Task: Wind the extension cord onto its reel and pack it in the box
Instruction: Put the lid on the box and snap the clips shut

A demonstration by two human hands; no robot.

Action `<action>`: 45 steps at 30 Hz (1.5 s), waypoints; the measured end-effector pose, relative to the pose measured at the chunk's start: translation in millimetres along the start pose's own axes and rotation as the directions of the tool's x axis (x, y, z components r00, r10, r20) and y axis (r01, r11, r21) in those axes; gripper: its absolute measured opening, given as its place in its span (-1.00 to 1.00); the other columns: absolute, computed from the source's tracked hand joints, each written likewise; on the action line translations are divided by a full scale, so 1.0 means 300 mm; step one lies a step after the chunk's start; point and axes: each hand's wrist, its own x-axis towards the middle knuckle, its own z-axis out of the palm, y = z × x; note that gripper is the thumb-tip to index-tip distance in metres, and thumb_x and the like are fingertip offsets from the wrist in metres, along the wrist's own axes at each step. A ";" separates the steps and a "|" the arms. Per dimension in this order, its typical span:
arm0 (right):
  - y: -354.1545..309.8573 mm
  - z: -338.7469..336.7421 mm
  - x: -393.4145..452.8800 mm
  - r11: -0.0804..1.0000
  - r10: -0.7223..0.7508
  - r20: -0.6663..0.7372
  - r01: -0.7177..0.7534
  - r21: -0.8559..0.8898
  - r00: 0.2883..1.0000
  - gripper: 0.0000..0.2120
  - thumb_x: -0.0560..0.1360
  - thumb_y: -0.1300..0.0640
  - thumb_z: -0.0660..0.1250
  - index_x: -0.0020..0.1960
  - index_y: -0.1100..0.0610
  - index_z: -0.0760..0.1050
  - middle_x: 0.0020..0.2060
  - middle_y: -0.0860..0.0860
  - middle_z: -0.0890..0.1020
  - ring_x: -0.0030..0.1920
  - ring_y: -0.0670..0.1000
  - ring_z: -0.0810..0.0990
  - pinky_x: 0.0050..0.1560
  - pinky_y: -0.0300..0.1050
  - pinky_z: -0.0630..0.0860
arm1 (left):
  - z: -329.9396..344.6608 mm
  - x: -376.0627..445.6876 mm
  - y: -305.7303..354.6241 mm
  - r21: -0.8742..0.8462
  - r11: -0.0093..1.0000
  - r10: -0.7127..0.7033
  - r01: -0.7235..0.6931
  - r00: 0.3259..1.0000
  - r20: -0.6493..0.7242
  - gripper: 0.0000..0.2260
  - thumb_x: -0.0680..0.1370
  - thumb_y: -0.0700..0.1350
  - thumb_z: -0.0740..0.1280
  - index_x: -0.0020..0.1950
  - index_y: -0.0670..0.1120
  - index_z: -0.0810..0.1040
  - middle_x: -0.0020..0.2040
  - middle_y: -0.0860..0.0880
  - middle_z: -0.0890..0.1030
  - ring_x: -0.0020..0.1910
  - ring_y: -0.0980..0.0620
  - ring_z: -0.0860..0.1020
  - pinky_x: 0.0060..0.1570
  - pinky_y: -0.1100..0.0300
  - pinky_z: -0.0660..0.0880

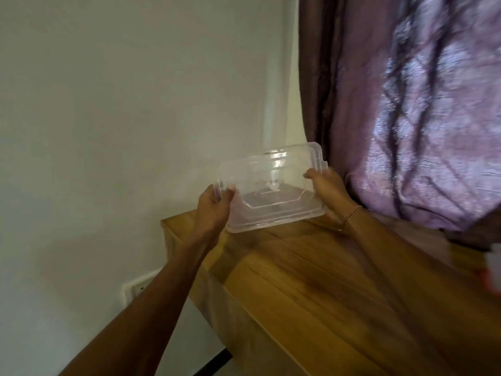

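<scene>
We face a pale wall (pixel 113 109) with a purple curtain (pixel 423 109) hanging to the right of it, and below them a wooden desk (pixel 311 289) runs away from us; low on the wall, under our left forearm, sits a white wall socket (pixel 135 287). At the far right edge a blurred white and red thing shows, which we cannot identify.

Between our two hands we hold the clear plastic box (pixel 271 191), raised just above the far end of the desk and tilted so that its open mouth seems to face us, though the blur leaves that unsure. Our left hand (pixel 214 210) grips the left end, thumb curled over the rim and the fingers (pixel 217 189) wrapped round the handle lip. Our right hand (pixel 329 191) holds the right end, its thumb pressed on the wall near the rim and the other fingers hidden behind the box. A bead bracelet (pixel 352 211) lies at the right wrist.

We judge the box light, stiff enough to keep its shape yet thin-walled, so hard squeezing could flex or crack it. The smooth plastic looks slippery; the moulded lips at each short end, just under our fingers, give the surest hold. Neither cord nor reel is in view.
</scene>
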 end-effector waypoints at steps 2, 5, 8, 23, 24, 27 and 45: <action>-0.055 -0.096 -0.076 0.955 0.021 -0.019 -0.015 0.296 1.000 -0.62 0.33 -0.22 0.27 -0.14 0.05 0.65 -0.17 0.02 0.68 -0.12 0.08 0.65 -0.09 0.03 0.61 | 0.070 -0.029 0.063 -0.218 0.969 -0.107 0.117 0.993 0.058 -0.54 0.65 0.22 0.08 0.06 -0.10 0.59 0.03 -0.10 0.68 -0.01 -0.08 0.67 -0.13 0.14 0.62; -0.088 -0.255 -0.143 0.837 0.000 -0.053 0.029 0.546 0.999 -0.52 0.42 -0.32 0.18 -0.19 0.03 0.65 -0.26 0.02 0.68 -0.18 0.05 0.63 -0.11 -0.06 0.54 | 0.164 -0.051 0.130 -0.466 0.845 -0.201 0.263 0.963 0.178 -0.27 0.60 0.38 -0.15 -0.02 -0.15 0.60 0.04 -0.21 0.68 -0.03 -0.14 0.65 -0.05 0.03 0.58; -0.109 -0.426 -0.203 0.789 0.062 -0.117 0.023 0.614 0.991 -0.28 0.35 -0.52 0.19 0.05 0.10 0.59 -0.25 0.06 0.66 -0.23 0.04 0.64 -0.13 -0.07 0.61 | 0.256 -0.075 0.164 -0.592 0.718 -0.228 0.366 0.927 0.297 -0.16 0.53 0.47 -0.15 -0.04 -0.19 0.62 0.11 -0.23 0.67 0.07 -0.18 0.63 0.09 -0.06 0.56; -0.094 -1.133 -0.632 0.967 0.220 -0.393 -0.145 0.211 0.893 -0.81 0.49 0.41 0.33 0.08 0.45 0.53 -0.19 0.26 0.68 -0.31 0.15 0.68 -0.40 -0.01 0.63 | 0.790 -0.376 0.372 -0.368 0.734 -0.155 0.571 0.669 0.727 -0.90 0.56 -0.30 0.34 -0.10 -0.34 0.57 -0.30 -0.20 0.65 -0.36 -0.09 0.64 -0.36 0.10 0.64; -0.093 -1.170 -0.657 0.970 0.224 -0.407 -0.162 0.180 0.886 -0.81 0.48 0.42 0.33 0.08 0.44 0.53 -0.26 0.23 0.69 -0.36 0.12 0.68 -0.44 -0.05 0.61 | 0.815 -0.404 0.382 -0.330 0.748 -0.163 0.576 0.641 0.750 -0.89 0.56 -0.30 0.32 -0.04 -0.36 0.58 -0.28 -0.22 0.67 -0.35 -0.10 0.65 -0.33 0.07 0.64; -0.090 -1.271 -0.710 0.981 0.178 -0.468 -0.191 0.021 0.866 -0.81 0.51 0.35 0.34 0.10 0.40 0.57 -0.32 0.16 0.68 -0.44 0.04 0.65 -0.47 -0.14 0.57 | 0.905 -0.473 0.394 -0.227 0.873 -0.126 0.431 0.649 0.750 -0.80 0.53 -0.36 0.32 0.13 -0.37 0.59 -0.08 -0.28 0.67 -0.22 -0.17 0.66 -0.23 0.02 0.65; 0.012 -1.360 -0.789 0.838 0.185 -0.494 -0.399 -0.372 0.849 -0.72 0.58 0.20 0.17 0.03 0.36 0.57 -0.11 0.23 0.66 -0.24 0.15 0.62 -0.28 -0.13 0.53 | 1.013 -0.595 0.335 0.059 0.987 -0.146 0.150 0.673 0.725 -0.75 0.37 -0.20 0.40 -0.03 -0.33 0.64 0.04 -0.37 0.65 0.02 -0.32 0.64 0.06 -0.34 0.56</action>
